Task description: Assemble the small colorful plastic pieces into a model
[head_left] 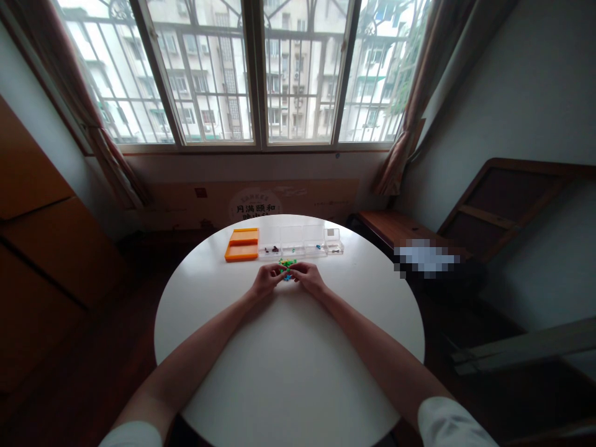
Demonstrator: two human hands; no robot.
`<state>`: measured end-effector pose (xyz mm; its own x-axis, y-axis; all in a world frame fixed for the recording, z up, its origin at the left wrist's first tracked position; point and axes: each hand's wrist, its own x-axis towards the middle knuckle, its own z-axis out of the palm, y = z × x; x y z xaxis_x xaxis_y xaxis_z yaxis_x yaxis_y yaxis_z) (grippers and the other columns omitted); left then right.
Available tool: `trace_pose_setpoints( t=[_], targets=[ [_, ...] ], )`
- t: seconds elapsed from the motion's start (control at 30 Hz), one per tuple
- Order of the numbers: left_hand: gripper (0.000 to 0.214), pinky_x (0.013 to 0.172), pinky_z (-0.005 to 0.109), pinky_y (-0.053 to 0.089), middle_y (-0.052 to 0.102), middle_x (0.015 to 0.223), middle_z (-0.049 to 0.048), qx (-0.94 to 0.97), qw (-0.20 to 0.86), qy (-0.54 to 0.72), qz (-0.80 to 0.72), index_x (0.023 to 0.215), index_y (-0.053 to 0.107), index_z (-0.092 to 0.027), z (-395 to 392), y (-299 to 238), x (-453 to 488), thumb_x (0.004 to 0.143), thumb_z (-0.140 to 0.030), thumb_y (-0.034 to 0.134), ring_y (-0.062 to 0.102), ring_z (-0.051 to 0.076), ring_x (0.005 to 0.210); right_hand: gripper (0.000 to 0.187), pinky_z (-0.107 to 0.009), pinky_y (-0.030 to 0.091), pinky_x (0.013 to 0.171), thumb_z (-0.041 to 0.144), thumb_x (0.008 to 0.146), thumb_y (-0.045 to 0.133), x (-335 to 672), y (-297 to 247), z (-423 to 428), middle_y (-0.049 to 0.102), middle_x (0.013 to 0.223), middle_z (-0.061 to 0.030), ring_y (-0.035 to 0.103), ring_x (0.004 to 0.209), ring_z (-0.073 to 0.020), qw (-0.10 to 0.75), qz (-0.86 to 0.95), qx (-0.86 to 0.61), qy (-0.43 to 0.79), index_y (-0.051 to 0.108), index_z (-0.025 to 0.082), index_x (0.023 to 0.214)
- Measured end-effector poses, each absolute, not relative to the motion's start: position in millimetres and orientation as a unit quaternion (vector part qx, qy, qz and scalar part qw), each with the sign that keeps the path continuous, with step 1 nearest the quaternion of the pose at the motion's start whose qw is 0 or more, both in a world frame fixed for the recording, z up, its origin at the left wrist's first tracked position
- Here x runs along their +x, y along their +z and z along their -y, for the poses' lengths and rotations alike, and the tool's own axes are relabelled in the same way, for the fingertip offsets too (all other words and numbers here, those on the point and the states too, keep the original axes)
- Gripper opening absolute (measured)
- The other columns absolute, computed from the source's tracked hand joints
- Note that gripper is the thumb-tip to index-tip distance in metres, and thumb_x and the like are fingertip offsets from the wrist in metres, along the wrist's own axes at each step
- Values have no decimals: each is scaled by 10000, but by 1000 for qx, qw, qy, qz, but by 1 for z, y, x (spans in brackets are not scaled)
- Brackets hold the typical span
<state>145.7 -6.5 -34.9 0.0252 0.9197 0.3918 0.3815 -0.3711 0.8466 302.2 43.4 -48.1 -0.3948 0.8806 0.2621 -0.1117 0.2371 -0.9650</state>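
A small heap of green, yellow and blue pieces [289,263] lies on the white round table [288,366]. My left hand [267,277] reaches its left side, thumb and fingers drawn together in a pinch. From the other side my right hand [308,277] meets it, also pinching, with the fingertips of both hands close together over the pieces. Whatever sits between the fingers is too small to name. Just beyond the hands stands a row of clear plastic boxes [292,239], with a few dark, green and blue bits in them.
An orange open case [241,249] stands left of the clear boxes. The table's curved edge passes under both forearms. Beyond it are a printed cardboard panel [307,197] below the window, a wooden bench [386,225] on the right and an orange-brown cabinet [60,254] on the left.
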Motion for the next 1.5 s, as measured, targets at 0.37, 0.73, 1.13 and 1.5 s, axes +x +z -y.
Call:
trace_pose_setpoints(
  t=[0.37, 0.73, 1.13, 1.5],
  targets=[
    [356, 387, 166, 342, 584, 575, 16, 665, 260, 504, -485, 849, 664, -111, 1, -43, 143, 702, -431, 615, 450, 63, 424, 293, -234, 455, 476, 372, 597, 687, 302, -46, -42, 657, 646, -42, 582, 537, -129, 460, 638, -306, 537, 662, 136, 770],
    [360, 378, 164, 346, 548, 542, 10, 669, 265, 498, -484, 896, 664, -104, 3, -42, 142, 716, -412, 609, 454, 68, 423, 287, -247, 451, 480, 366, 582, 698, 302, -45, -41, 652, 617, -40, 581, 528, -138, 465, 627, -308, 543, 660, 133, 745],
    [355, 371, 153, 345, 557, 548, 17, 667, 269, 497, -485, 896, 662, -102, 2, -41, 142, 719, -405, 607, 452, 66, 419, 295, -251, 455, 486, 380, 574, 694, 302, -45, -42, 650, 611, -37, 574, 516, -132, 466, 632, -311, 536, 663, 137, 738],
    [357, 372, 159, 338, 565, 552, 19, 664, 271, 503, -482, 892, 662, -103, 1, -43, 142, 719, -409, 605, 450, 65, 409, 332, -249, 445, 465, 422, 565, 694, 302, -35, -35, 646, 581, -44, 560, 492, -131, 458, 633, -327, 531, 670, 124, 710]
  ],
)
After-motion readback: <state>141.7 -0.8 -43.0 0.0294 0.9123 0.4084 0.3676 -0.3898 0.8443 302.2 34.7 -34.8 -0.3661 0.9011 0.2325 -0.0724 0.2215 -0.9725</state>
